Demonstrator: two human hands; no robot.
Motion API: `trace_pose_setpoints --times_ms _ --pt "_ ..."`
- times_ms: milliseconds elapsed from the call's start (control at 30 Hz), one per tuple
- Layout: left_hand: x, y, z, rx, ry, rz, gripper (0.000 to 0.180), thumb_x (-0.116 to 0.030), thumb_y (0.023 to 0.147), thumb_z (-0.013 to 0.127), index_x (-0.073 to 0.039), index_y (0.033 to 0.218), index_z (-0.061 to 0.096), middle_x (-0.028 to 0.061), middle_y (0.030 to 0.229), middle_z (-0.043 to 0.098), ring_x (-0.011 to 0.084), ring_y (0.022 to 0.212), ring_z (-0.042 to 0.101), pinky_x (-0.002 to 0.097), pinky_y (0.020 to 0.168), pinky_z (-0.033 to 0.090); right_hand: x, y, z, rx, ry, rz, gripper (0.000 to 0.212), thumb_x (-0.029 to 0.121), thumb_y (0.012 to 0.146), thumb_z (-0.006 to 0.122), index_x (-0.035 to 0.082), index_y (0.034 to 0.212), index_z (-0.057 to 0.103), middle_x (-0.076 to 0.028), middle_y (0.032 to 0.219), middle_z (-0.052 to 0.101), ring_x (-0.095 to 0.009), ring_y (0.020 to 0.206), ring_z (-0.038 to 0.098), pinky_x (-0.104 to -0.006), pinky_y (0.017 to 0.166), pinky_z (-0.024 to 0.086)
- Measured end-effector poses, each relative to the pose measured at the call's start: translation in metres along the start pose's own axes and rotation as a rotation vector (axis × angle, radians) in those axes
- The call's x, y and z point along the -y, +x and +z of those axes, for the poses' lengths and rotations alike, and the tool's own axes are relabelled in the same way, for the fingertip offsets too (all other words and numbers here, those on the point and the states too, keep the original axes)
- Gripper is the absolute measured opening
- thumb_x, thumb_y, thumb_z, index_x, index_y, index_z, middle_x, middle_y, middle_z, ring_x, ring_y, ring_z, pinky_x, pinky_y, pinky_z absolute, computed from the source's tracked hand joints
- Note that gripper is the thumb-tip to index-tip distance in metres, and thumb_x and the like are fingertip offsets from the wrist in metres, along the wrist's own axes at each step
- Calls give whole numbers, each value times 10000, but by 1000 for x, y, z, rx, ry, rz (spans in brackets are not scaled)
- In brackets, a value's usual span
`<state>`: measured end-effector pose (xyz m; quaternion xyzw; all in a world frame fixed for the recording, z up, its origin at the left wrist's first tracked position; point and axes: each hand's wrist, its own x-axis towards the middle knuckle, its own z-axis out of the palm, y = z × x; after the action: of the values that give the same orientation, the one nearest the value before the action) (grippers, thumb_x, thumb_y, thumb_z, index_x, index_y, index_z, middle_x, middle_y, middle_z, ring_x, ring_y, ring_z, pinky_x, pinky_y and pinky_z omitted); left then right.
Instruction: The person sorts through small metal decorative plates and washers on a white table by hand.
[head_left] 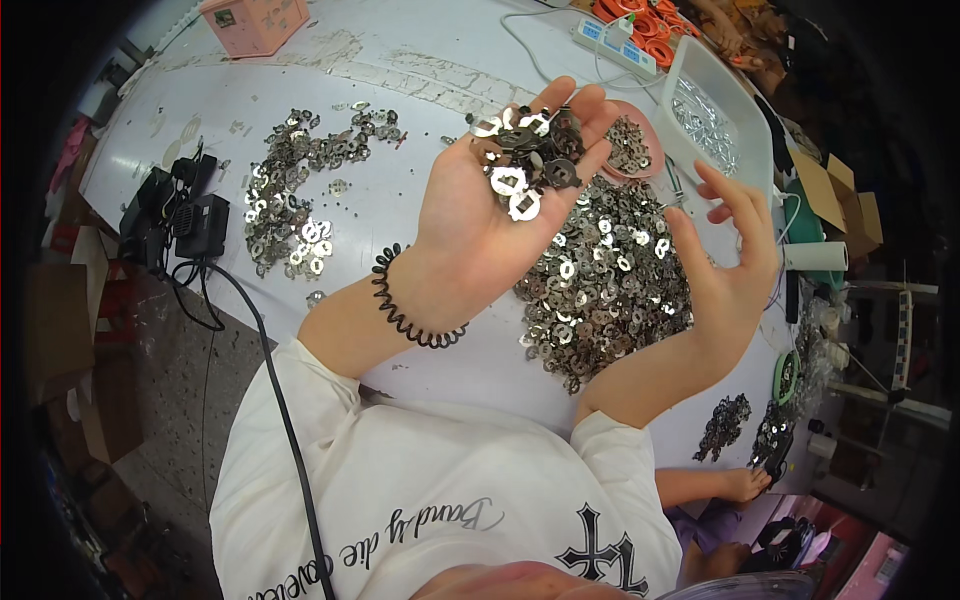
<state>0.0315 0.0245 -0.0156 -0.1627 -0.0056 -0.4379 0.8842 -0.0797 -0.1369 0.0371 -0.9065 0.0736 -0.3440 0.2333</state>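
1. The handful of flat metal pieces (528, 165) rests on the left hand (478, 232), raised above the table (400, 180); we see it palm up, fingers loosely curled beneath the load.
2. The right hand (735, 245) hangs beside it over the heap's edge, thumb and fingers spread apart, and we see nothing between them.
3. Below and between both hands lies the large heap (610, 290) of similar pieces. Toward our left is a smaller, looser spread (283, 190). We judge the work to be partway along, with much of the stock loose; we cannot tell which pile is finished.
4. Just beyond the heap, the pink dish (657, 143) holds more pieces, and the white bin (752, 130) beside it holds slender metal parts.
5. Dish and bin crowd the far right side. At the left, black power adapters (200, 225) sit near the table's edge; their black cable (283, 425) crosses in front of our left sleeve.
6. At lower right, a co-worker's hand (745, 485) rests near small dark piles (722, 428).
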Motion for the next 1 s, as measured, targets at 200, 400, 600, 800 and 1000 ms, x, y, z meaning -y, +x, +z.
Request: trace_pose_setpoints --times_ms 200,400,600,800,1000 --pt "7 -3 -4 -60 11 -25 403 -97 988 270 67 1324 421 207 1360 449 351 1363 332 465 1166 274 27 -9 29 50 71 -72 296 129 676 784 90 963 722 -40 883 628 -203 804 572 -331 751 421" --pt "11 -3 1 -79 215 2 374 -147 990 267 43 1213 500 166 1166 567 269 1191 508 381 1049 399 33 -8 40 47 242 23 208 81 678 776 85 879 723 -20 803 628 -202 733 562 -328 706 447" --pt "15 -1 4 -183 276 91 406 -114 987 274 43 1332 420 178 1361 460 318 1357 351 419 1123 320 26 -7 45 -3 232 -32 164 68 675 776 77 828 719 -12 785 638 -197 735 570 -319 690 446" --pt "6 -1 -8 25 91 -44 404 -129 991 281 44 1329 420 182 1366 452 322 1363 341 429 1120 317 28 -8 44 1 149 -36 117 77 696 763 90 798 707 -5 791 645 -186 751 586 -313 706 411" --pt "4 -2 -5 64 56 -54 404 -118 988 279 48 1331 411 192 1366 447 329 1373 321 452 1152 284 34 -11 43 -167 101 -189 116 46 695 752 92 786 697 -4 729 653 -188 674 585 -305 694 421"
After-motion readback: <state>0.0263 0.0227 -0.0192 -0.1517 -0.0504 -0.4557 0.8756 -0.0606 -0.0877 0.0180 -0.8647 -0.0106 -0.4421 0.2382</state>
